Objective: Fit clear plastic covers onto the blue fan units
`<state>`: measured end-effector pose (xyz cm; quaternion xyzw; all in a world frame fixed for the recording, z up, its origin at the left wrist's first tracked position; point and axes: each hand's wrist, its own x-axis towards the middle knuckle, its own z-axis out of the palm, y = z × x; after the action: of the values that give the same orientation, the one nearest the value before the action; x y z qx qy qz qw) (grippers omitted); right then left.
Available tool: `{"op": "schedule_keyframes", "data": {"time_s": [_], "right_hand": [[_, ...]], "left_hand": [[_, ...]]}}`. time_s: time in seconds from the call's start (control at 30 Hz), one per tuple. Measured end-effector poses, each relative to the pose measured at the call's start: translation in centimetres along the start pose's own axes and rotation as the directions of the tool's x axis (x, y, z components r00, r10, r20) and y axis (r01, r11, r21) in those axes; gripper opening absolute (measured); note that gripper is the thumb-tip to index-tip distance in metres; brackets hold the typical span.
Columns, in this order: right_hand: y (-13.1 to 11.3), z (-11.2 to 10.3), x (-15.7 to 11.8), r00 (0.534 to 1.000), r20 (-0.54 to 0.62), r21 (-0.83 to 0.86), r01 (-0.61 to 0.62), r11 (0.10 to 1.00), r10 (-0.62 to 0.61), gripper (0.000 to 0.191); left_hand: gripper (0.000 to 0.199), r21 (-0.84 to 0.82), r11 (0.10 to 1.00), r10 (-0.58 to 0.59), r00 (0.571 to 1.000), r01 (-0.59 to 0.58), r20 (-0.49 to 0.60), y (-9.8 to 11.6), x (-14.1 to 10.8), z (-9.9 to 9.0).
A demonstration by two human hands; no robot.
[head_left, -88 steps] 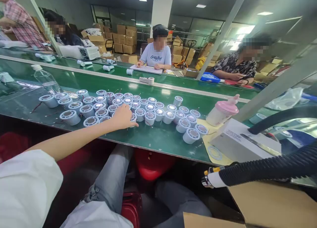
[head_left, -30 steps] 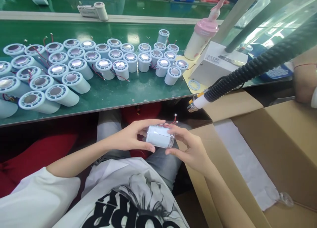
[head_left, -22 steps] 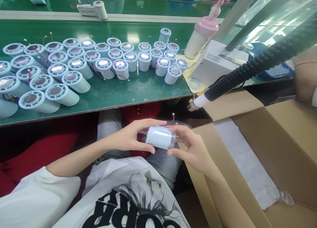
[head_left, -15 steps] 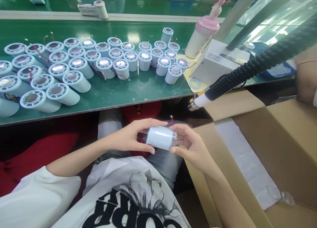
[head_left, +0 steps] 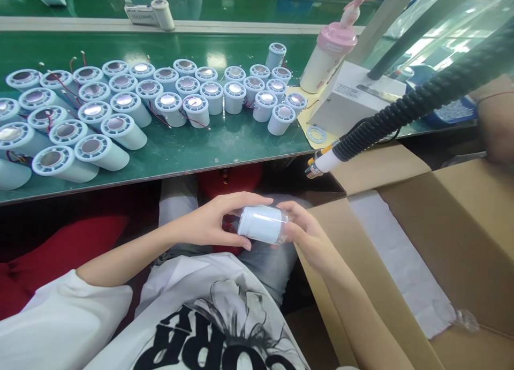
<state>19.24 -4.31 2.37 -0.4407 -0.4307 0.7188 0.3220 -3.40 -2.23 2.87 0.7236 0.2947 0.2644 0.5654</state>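
Over my lap I hold a pale blue cylinder, lying nearly level, with a clear plastic cover around it. My left hand is curved around its left end, thumb below and fingers above. At the right end my right hand grips the clear cover, with the thumb pressed on its side. Dark red wire shows inside the curl of my left hand. On the green bench, similar blue cylinders stand in groups, with ring-shaped tops and thin red and black wires.
A black corrugated hose with a metal-tipped nozzle reaches in from the right. Below it is an open cardboard box holding white paper and a clear plastic piece. A pink-lidded bottle stands beside a white box-shaped base. Another person's arm is at right.
My right thumb has moved up onto the clear cover's side and its fingers have shifted. The red wire with a white plug above the cylinder no longer shows. My left hand stays put.
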Motion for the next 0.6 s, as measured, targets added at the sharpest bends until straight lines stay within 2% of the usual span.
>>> {"op": "schedule_keyframes", "data": {"time_s": [0.37,0.6], "right_hand": [[0.04,0.70,0.28,0.983,0.023,0.102,-0.182,0.978,0.180,0.055],[-0.04,0.93,0.39,0.934,0.172,0.145,-0.339,0.929,0.314,0.065]], "left_hand": [[0.073,0.012,0.998,0.065,0.998,-0.065,0.011,-0.21,-0.15,-0.18],[0.073,-0.031,0.994,0.107,0.994,-0.106,0.012,-0.49,-0.08,-0.17]]}}
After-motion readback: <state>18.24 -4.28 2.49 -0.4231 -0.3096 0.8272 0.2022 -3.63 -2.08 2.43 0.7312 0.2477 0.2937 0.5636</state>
